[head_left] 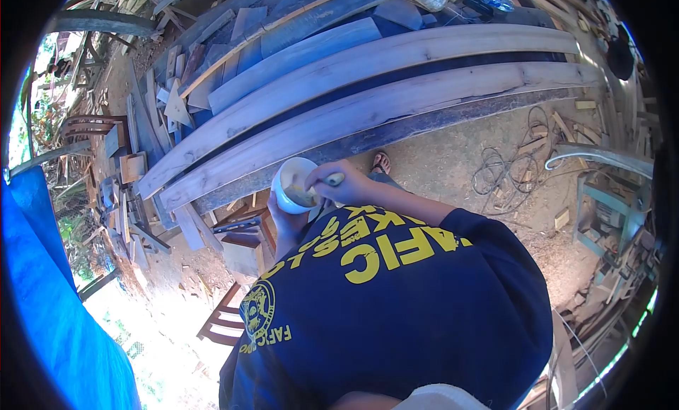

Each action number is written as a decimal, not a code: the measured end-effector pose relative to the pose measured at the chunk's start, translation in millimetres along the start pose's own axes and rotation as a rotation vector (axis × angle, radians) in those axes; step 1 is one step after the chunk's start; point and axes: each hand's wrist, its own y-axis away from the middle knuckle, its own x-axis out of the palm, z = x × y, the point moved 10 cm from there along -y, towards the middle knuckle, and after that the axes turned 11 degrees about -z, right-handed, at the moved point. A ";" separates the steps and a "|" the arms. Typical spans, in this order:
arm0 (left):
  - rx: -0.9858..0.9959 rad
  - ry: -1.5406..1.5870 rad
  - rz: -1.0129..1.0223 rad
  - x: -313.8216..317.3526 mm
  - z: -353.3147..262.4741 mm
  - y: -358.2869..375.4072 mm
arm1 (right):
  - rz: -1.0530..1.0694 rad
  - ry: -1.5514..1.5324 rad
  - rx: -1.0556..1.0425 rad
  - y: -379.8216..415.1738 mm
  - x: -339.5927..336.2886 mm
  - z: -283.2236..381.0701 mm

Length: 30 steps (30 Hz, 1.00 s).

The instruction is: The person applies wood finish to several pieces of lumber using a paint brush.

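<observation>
A white bowl (288, 186) is held close in front of my body, tilted so that its inside shows. My left hand (281, 215) is wrapped round the lower outside of the bowl. Over the bowl's right side, my right hand (344, 185) is closed on a small pale-green handled tool (334, 178). The tool's far end is hidden in or behind the bowl. Some tan material (303, 195) lies inside the bowl, too small to make out.
Two long pale planks (396, 93) lie on a workbench ahead, with wood offcuts (177, 106) at left. Coiled cable (506, 173) is on the ground at right. Wooden chair parts (225, 318) stand at lower left, near a blue tarp (49, 290).
</observation>
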 end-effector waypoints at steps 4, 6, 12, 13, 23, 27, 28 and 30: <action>0.050 0.094 -0.054 -1.2 -14.6 10.8 | -0.268 -0.546 0.171 -15.0 -33.8 -27.2; 0.140 0.019 -0.190 -12.2 -27.7 12.5 | -0.453 -0.632 0.169 -26.0 -70.0 -47.3; 0.113 0.017 -0.274 -34.5 -21.5 16.0 | -0.929 -0.219 0.062 13.8 -294.0 -93.9; 0.098 -0.011 -0.257 -35.6 -19.6 15.6 | -0.885 -0.117 -0.019 27.8 -345.7 -85.8; 0.049 -0.026 -0.246 -27.1 -7.7 6.6 | -1.136 1.015 0.065 81.0 -519.8 -0.7; 0.026 0.052 -0.163 -18.5 0.7 -2.0 | -0.786 0.573 -0.244 6.9 -323.7 -102.8; 0.012 0.061 -0.149 -16.8 3.6 -3.1 | -0.374 1.468 -0.097 -21.1 -208.8 -78.9; -0.011 0.061 -0.155 -19.3 7.4 -4.1 | -0.233 1.149 -0.233 -23.5 -105.6 -29.4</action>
